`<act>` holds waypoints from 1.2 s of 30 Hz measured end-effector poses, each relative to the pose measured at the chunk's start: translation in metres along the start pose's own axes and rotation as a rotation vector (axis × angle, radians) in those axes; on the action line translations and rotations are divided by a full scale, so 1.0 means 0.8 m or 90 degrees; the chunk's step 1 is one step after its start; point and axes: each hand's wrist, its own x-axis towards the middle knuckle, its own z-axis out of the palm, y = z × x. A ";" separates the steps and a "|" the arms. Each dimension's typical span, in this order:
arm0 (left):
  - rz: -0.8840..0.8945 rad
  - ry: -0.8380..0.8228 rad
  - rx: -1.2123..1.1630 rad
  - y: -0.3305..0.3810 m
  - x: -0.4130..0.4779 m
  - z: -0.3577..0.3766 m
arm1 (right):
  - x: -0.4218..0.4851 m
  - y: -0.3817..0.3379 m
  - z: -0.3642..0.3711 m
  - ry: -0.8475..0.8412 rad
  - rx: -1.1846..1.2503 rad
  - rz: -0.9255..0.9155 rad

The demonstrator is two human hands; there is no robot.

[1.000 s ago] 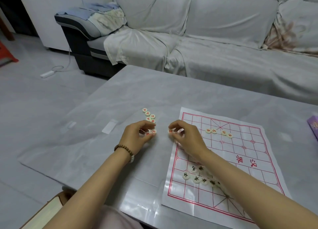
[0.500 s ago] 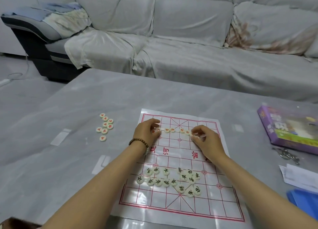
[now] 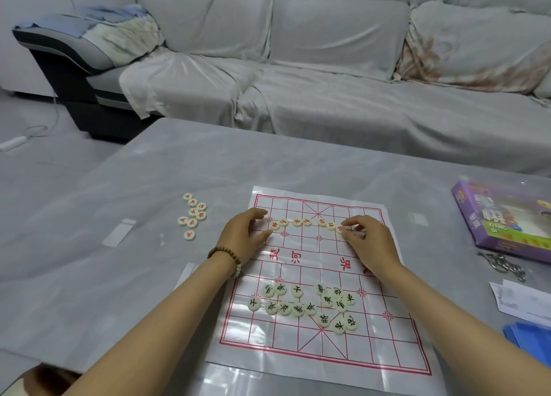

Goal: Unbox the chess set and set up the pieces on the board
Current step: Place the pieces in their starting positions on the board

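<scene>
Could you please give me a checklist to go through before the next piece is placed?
1. White plastic board with red grid lies spread out: ok.
2. Right hand pinches round cream piece at the far row's end: ok.
3. Left hand relaxed, holding nothing: ok.
4. Loose red-lettered pieces on the grey table, off the board: not ok.
5. Black-lettered pieces bunched, not on their starting points: not ok.

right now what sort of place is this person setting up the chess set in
Most likely a home living room: a long cloth-draped sofa stands behind a low coffee table, where a paper xiangqi board lies near a purple box.
</scene>
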 end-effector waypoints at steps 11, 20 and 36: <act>-0.047 0.071 0.291 -0.077 0.013 -0.078 | -0.002 -0.106 0.082 -0.096 0.023 -0.189; -0.007 -0.077 0.332 -0.128 0.012 -0.110 | 0.025 -0.190 0.195 -0.229 0.002 -0.250; 0.088 0.026 0.100 -0.152 -0.066 -0.157 | 0.007 -0.186 0.198 -0.309 -0.067 -0.372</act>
